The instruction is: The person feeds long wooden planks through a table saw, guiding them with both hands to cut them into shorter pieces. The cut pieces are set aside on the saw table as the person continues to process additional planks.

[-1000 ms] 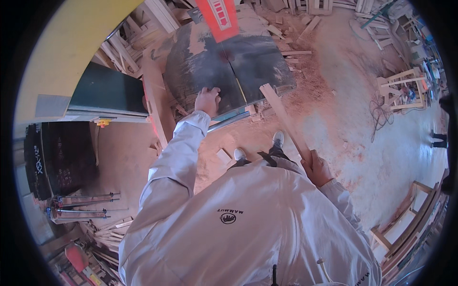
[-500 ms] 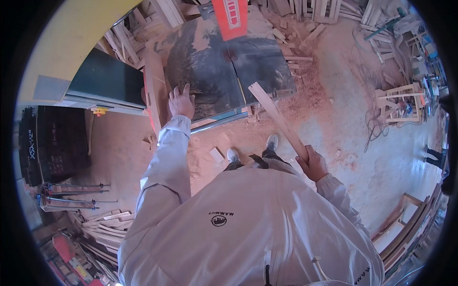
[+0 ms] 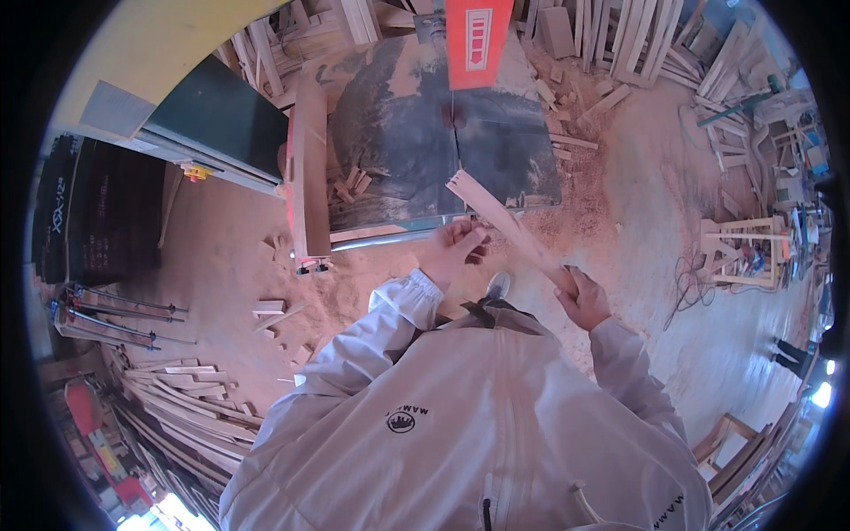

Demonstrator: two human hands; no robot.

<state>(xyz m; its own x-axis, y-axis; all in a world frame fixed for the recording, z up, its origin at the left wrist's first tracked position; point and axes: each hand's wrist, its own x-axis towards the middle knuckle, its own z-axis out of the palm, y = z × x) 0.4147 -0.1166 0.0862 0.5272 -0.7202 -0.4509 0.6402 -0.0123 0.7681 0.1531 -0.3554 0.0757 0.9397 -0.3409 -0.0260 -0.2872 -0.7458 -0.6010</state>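
My right hand point(image 3: 584, 299) is closed around the lower end of a long, narrow wooden strip point(image 3: 509, 223). The strip slants up and left, its notched far end over the front edge of the dark saw table point(image 3: 398, 142). My left hand point(image 3: 454, 252) is just left of the strip, in front of the table edge. Its fingers are loosely curled and partly apart, with nothing visible in them. A red blade guard point(image 3: 477, 44) hangs over the table above the slot. Along the table's left side stands a wooden fence point(image 3: 310, 168), with small offcuts point(image 3: 356, 183) beside it.
A green machine body point(image 3: 221, 119) with a yellow knob point(image 3: 197, 171) stands left. Wood scraps and sawdust cover the floor around the table. Clamps point(image 3: 124, 319) and stacked strips point(image 3: 181, 389) lie lower left. A wooden frame point(image 3: 748, 252) and a cable point(image 3: 695, 288) are at right.
My left hand has left the fence side of the table and come right and nearer, beside the strip. My right hand still holds the strip. The view has shifted slightly.
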